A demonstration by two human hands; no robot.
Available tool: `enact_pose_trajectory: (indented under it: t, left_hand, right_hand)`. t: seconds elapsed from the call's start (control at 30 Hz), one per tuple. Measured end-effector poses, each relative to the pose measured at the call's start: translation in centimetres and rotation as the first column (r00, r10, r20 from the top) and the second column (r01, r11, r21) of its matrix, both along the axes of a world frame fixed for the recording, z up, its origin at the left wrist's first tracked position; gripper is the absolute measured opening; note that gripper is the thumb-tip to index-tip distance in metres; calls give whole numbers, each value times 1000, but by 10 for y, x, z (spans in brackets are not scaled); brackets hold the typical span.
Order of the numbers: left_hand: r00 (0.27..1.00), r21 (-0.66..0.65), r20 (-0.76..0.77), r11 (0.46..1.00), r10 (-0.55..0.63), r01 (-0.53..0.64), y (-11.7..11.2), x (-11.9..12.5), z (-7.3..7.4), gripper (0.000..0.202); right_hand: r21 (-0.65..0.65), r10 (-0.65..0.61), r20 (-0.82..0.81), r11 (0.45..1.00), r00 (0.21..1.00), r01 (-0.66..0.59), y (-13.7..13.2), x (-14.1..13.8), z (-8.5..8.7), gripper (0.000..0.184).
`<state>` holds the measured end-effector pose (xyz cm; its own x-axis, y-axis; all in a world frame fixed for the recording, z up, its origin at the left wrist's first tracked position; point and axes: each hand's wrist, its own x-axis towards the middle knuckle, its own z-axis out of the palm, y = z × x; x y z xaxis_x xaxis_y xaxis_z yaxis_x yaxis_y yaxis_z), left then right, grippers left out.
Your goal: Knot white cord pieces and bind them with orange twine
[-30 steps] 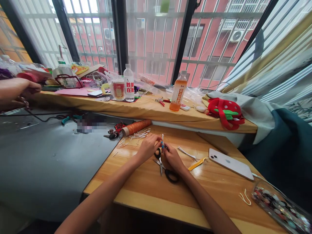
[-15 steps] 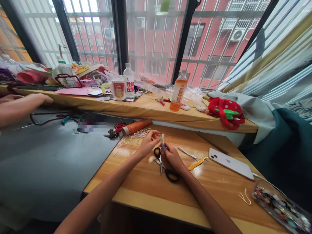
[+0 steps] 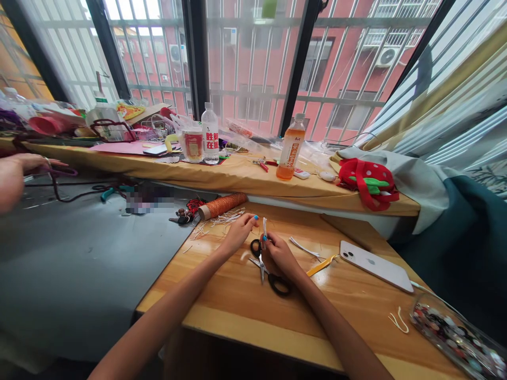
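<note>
My right hand [image 3: 279,252] pinches a short white cord piece [image 3: 264,224] and holds it upright above the wooden table [image 3: 253,311]. My left hand [image 3: 238,232] hovers just left of the cord, its fingers loosely curled and slightly apart, with nothing visible in them. Black-handled scissors [image 3: 269,272] lie on the table under my right hand. An orange thread spool [image 3: 222,206] and loose white cord scraps [image 3: 216,221] lie beyond my left hand.
A white phone [image 3: 374,265], a yellow tool [image 3: 320,266] and a clear bead box [image 3: 455,332] lie to the right. Bottles [image 3: 290,149] and clutter line the yellow ledge [image 3: 222,177]. Another person's hand [image 3: 18,171] holds dark cord over the grey table [image 3: 79,264].
My left hand has drawn back from the cord and opened a little, leaving the cord in my right hand. The other person's hand at the left has pulled back with a cord.
</note>
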<state>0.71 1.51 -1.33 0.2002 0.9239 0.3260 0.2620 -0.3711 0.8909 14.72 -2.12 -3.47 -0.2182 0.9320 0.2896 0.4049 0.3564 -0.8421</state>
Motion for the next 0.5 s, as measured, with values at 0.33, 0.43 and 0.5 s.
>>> enact_pose_trajectory:
  t: [0.33, 0.43, 0.5]
  left_hand:
    - [997, 26, -49, 998, -57, 58, -6, 1, 5, 25]
    - [987, 4, -122, 995, -101, 103, -9, 2, 7, 21]
    - [981, 19, -158, 993, -111, 116, -10, 1, 8, 21]
  right_hand:
    - [-62, 41, -38, 997, 998, -44, 3, 2, -2, 19]
    - [-91, 76, -76, 992, 994, -83, 3, 3, 1, 23]
    - [-140, 88, -115, 985, 990, -104, 3, 3, 2, 27]
